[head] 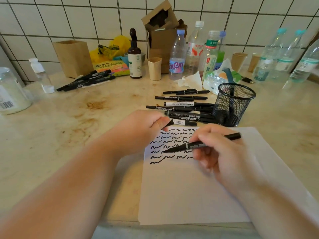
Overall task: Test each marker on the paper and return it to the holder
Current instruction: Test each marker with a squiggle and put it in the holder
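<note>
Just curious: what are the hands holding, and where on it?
Right hand grips a black marker around its middle barrel; left hand pinches its cap by the wide end.

Loose markers (183, 107) crowd the desk (72, 128) left of the mesh holder (233, 104); bottles (193, 50) wall the far side; its right flank lies open.
</note>
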